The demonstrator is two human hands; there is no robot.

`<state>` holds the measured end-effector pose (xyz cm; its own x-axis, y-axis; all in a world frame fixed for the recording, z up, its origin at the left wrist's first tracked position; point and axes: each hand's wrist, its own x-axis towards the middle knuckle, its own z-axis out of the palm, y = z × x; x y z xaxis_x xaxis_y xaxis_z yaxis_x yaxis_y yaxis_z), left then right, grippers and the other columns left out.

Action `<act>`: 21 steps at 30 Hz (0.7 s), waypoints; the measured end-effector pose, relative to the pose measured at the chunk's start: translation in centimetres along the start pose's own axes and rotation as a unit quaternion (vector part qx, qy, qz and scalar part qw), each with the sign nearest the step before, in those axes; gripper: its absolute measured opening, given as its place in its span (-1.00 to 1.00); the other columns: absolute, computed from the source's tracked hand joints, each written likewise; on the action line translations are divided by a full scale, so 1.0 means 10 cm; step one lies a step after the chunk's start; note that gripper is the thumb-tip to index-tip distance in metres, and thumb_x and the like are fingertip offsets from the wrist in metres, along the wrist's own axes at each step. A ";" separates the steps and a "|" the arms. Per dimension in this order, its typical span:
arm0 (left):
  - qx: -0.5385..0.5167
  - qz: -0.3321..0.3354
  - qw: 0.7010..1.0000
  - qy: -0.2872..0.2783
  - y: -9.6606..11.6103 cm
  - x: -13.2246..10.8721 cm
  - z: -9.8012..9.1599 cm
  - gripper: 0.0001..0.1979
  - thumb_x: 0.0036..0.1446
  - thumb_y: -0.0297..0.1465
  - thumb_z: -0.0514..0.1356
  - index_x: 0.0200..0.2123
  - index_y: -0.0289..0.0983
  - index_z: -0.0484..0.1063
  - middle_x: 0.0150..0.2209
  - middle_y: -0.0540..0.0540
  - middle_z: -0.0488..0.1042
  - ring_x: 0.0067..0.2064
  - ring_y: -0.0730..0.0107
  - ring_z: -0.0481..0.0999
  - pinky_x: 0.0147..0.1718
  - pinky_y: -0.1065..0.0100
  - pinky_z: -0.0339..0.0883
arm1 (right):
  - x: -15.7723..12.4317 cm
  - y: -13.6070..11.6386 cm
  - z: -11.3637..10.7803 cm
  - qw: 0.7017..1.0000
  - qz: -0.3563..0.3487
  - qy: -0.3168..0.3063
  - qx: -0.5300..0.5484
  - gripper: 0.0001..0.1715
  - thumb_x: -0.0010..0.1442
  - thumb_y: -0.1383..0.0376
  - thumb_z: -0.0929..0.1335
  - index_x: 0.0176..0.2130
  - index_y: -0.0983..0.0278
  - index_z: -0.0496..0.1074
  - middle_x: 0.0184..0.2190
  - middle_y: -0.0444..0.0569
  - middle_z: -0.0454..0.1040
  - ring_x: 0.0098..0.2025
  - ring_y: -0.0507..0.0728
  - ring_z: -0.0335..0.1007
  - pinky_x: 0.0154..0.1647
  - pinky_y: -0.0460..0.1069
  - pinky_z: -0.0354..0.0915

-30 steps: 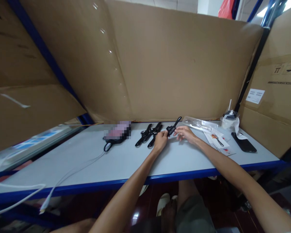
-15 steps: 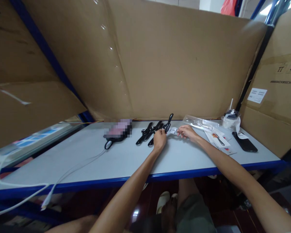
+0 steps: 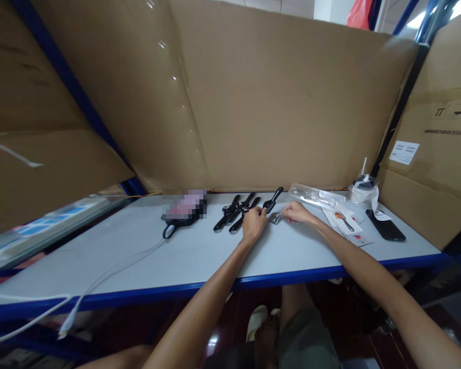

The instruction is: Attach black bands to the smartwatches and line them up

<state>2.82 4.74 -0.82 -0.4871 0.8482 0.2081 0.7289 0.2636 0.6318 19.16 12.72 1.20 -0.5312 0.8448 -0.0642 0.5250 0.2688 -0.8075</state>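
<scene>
My left hand [image 3: 254,224] is closed around a black watch [image 3: 272,201] whose strap points up and to the right. My right hand [image 3: 296,211] pinches a small shiny piece [image 3: 275,218] beside the watch, just right of my left hand. To the left of my left hand, several more black watches [image 3: 235,210] lie side by side on the grey shelf [image 3: 200,256].
A blurred pink-and-black item [image 3: 185,209] with a white cable [image 3: 100,282] lies at the left. A clear plastic bag [image 3: 315,195], printed cards [image 3: 346,223], a black phone [image 3: 385,225] and a plastic cup [image 3: 363,188] sit at the right. Cardboard walls surround the shelf.
The watch in my left hand has swung from tilting right to more upright and back. My right hand went from touching the watch to pinching a small shiny piece beside it.
</scene>
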 end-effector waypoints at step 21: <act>-0.138 0.152 0.978 -0.035 -0.05 0.00 0.07 -0.50 0.29 -0.14 -0.04 -0.54 -0.29 0.46 -0.55 -0.08 0.47 -0.44 0.31 0.41 -0.42 0.37 0.11 | -0.05 -0.03 0.08 0.894 -0.049 -0.058 0.442 -0.74 -0.04 0.29 0.52 -0.30 0.29 0.50 -0.33 -0.01 0.60 -0.27 0.13 0.54 -0.17 0.01 0.47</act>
<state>2.78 4.96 -1.69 -0.2262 0.8999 0.3728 0.6724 -0.1326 0.7282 18.72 11.82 0.97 -0.6385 0.7695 0.0142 -0.2317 -0.1746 -0.9570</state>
